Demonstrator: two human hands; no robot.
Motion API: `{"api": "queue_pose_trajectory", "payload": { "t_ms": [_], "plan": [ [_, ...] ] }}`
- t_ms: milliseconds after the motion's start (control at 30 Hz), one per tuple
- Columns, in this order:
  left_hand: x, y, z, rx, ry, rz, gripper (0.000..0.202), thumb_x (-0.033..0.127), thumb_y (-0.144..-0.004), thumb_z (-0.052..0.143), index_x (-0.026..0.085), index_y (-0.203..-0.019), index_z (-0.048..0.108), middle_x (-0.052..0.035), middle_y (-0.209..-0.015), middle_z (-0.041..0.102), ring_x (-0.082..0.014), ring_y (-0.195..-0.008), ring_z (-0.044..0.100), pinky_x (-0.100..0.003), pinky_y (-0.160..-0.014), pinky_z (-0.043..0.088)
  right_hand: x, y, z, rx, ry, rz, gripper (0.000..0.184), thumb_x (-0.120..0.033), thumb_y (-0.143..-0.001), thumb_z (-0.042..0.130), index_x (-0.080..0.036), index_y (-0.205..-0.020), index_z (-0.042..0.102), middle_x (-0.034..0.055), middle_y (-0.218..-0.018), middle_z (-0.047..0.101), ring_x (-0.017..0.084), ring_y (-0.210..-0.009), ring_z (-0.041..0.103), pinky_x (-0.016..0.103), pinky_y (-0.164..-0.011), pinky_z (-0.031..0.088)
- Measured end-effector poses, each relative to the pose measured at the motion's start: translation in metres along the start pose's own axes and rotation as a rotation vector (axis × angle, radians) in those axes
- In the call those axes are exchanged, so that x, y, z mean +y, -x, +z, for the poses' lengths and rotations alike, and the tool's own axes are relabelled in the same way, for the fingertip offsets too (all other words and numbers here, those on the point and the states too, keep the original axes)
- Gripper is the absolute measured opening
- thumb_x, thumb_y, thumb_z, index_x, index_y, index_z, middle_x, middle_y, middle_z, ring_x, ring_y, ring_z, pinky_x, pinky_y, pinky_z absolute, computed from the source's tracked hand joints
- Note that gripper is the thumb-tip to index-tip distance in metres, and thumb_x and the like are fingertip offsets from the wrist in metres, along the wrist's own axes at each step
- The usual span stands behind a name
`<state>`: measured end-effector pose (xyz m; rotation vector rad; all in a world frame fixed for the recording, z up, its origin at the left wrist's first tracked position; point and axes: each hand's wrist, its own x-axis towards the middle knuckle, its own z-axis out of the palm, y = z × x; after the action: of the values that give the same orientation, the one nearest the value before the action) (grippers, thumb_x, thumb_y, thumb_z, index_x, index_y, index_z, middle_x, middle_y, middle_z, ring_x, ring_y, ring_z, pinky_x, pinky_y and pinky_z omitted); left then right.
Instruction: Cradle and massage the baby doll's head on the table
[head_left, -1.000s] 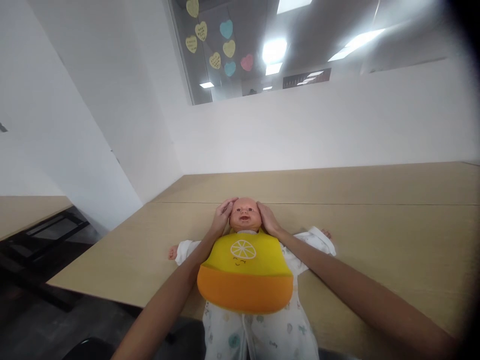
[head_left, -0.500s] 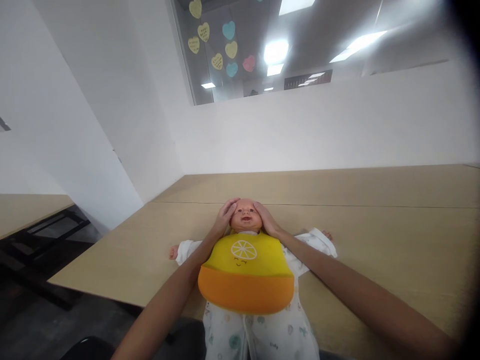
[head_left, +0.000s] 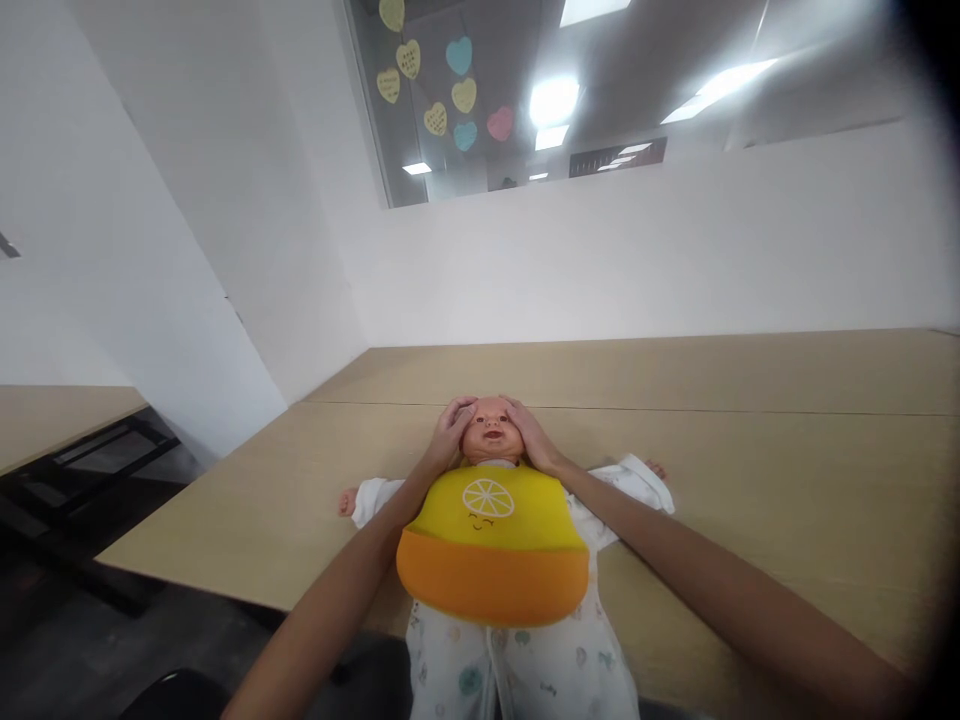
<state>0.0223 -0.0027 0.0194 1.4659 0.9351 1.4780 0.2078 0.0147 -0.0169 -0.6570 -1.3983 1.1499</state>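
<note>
Between the two hands lies the head of a baby doll (head_left: 491, 432). The left hand (head_left: 448, 432) is curled flat against one side of the head, and its fingers (head_left: 459, 407) reach up over the top. The right hand (head_left: 531, 436) presses on the other side, with its fingers (head_left: 516, 406) bent over the forehead. Both hands cup the head and touch it. Just below the fingers, on the doll's chest, sits a yellow and orange bib (head_left: 491, 545) with a lemon slice drawn on it. Under the bib is a white sleepsuit (head_left: 525, 670) with little pictures. The doll lies on its back on a light wooden table (head_left: 787, 470). Far above the fingers, paper hearts (head_left: 442, 85) stick to a window.
</note>
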Motion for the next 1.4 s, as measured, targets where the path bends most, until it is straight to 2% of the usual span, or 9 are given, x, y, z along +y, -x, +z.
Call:
{"api": "queue_pose_trajectory", "payload": {
  "t_ms": [367, 567, 833, 1000, 1167, 1300, 1400],
  "plan": [
    [-0.002, 0.000, -0.001, -0.016, -0.020, 0.014, 0.041, 0.055, -0.084, 0.071, 0.020, -0.106, 0.067, -0.0055, -0.113, 0.068, -0.0213, -0.111, 0.061, -0.033, -0.101, 0.047, -0.004, 0.005, 0.000, -0.051, -0.023, -0.036, 0.068, -0.065, -0.094, 0.056, -0.027, -0.150, 0.050, 0.0057, -0.152, 0.050, 0.024, -0.143, 0.046, 0.042, -0.126, 0.033],
    [-0.003, 0.001, 0.001, -0.028, -0.046, 0.032, 0.041, 0.055, -0.087, 0.068, 0.020, -0.108, 0.066, -0.0065, -0.115, 0.068, -0.0223, -0.114, 0.061, -0.034, -0.104, 0.047, -0.005, 0.005, 0.000, -0.056, -0.045, -0.013, 0.064, -0.062, -0.096, 0.057, -0.027, -0.149, 0.049, 0.0051, -0.153, 0.049, 0.022, -0.142, 0.047, 0.040, -0.126, 0.032],
    [-0.015, -0.001, 0.002, -0.093, -0.015, -0.027, 0.046, 0.051, -0.091, 0.063, 0.021, -0.125, 0.064, -0.0101, -0.138, 0.063, -0.0264, -0.134, 0.055, -0.038, -0.116, 0.041, -0.002, 0.003, -0.002, -0.032, -0.022, 0.008, 0.062, -0.063, -0.094, 0.059, -0.029, -0.146, 0.051, 0.0031, -0.152, 0.050, 0.020, -0.141, 0.046, 0.037, -0.125, 0.033],
    [-0.019, -0.002, 0.002, -0.100, 0.011, -0.028, 0.048, 0.052, -0.091, 0.063, 0.021, -0.128, 0.063, -0.0107, -0.138, 0.064, -0.0275, -0.134, 0.056, -0.040, -0.116, 0.042, -0.001, 0.002, -0.003, 0.001, 0.006, 0.034, 0.062, -0.066, -0.093, 0.058, -0.029, -0.142, 0.055, 0.0026, -0.147, 0.054, 0.021, -0.138, 0.049, 0.038, -0.124, 0.033],
    [-0.020, -0.003, 0.002, -0.096, 0.024, -0.025, 0.046, 0.048, -0.092, 0.063, 0.018, -0.127, 0.063, -0.0116, -0.137, 0.065, -0.0290, -0.134, 0.055, -0.041, -0.117, 0.041, -0.002, 0.000, -0.003, 0.048, 0.064, -0.003, 0.058, -0.069, -0.094, 0.053, -0.027, -0.133, 0.061, 0.0027, -0.137, 0.061, 0.021, -0.129, 0.054, 0.039, -0.122, 0.034],
    [-0.017, -0.001, 0.002, -0.100, 0.012, -0.010, 0.044, 0.047, -0.093, 0.063, 0.017, -0.126, 0.063, -0.0107, -0.136, 0.065, -0.0310, -0.136, 0.054, -0.040, -0.117, 0.041, -0.004, 0.000, -0.005, 0.090, 0.115, -0.001, 0.054, -0.068, -0.097, 0.045, -0.023, -0.115, 0.069, 0.0029, -0.120, 0.068, 0.021, -0.114, 0.059, 0.037, -0.114, 0.041],
    [-0.013, 0.001, 0.002, -0.097, -0.001, -0.009, 0.046, 0.050, -0.093, 0.062, 0.018, -0.126, 0.063, -0.0108, -0.133, 0.066, -0.0314, -0.132, 0.056, -0.041, -0.114, 0.043, -0.007, 0.002, -0.006, 0.110, 0.177, 0.008, 0.053, -0.066, -0.098, 0.042, -0.022, -0.100, 0.070, 0.0032, -0.106, 0.071, 0.021, -0.102, 0.060, 0.036, -0.104, 0.045]
  ]
}}
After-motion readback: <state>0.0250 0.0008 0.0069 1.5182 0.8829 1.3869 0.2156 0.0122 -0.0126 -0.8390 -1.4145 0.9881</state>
